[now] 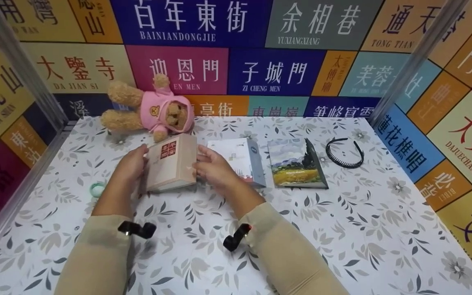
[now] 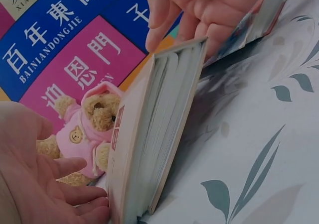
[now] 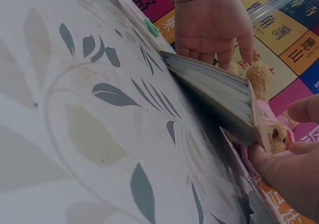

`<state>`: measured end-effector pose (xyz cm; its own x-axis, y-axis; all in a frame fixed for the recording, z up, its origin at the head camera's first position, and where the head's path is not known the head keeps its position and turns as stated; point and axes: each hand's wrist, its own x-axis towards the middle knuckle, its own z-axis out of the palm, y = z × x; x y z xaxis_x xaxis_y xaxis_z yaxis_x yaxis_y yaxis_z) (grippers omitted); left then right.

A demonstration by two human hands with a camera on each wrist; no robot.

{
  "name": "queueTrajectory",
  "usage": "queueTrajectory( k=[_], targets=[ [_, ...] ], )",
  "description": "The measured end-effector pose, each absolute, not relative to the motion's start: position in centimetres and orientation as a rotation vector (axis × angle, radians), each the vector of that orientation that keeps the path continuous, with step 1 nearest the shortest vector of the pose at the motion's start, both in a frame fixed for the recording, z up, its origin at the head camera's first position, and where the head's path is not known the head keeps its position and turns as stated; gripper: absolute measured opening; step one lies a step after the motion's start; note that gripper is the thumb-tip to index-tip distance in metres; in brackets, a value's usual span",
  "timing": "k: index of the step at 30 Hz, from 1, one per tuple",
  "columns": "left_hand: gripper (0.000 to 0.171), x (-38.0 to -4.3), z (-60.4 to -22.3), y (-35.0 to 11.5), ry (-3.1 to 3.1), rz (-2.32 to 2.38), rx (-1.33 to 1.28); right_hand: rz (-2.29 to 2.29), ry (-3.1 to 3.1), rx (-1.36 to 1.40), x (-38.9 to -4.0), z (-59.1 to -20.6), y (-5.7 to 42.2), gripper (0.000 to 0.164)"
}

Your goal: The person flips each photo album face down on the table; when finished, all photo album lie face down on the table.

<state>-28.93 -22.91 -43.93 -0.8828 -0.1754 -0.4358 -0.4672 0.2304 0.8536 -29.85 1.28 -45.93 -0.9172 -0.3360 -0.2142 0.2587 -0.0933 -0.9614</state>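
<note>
A thick beige book [image 1: 164, 164] with red characters on its cover is tilted, spine raised, between my two hands. Shadow shows below its raised side in the left wrist view. My left hand [image 1: 131, 166] is at its left edge; in the left wrist view the palm is turned up, with fairly straight fingers [image 2: 92, 204] reaching the cover's lower end. My right hand [image 1: 217, 168] holds the spine side. In the right wrist view its thumb [image 3: 264, 162] presses the corner of the spine. Page edges [image 2: 169, 94] face the wrist cameras, and the covers stay closed.
Behind lies a teddy bear [image 1: 152, 108] in a pink hoodie. Right of the book are a white and blue boxed book [image 1: 230, 157], a landscape-cover album [image 1: 295, 164] and a black headband [image 1: 344, 166]. A green ring [image 1: 96, 189] lies left of my left hand on the floral tablecloth [image 1: 203, 254].
</note>
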Motion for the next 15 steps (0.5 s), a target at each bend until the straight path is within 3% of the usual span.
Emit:
queueTrajectory(
  k=[15],
  targets=[
    [0.072, -28.7, -43.8, -23.9, 2.219, 1.703, -0.719, -2.041, 1.686, -0.165, -28.9, -47.0, 0.1, 0.074]
  ],
)
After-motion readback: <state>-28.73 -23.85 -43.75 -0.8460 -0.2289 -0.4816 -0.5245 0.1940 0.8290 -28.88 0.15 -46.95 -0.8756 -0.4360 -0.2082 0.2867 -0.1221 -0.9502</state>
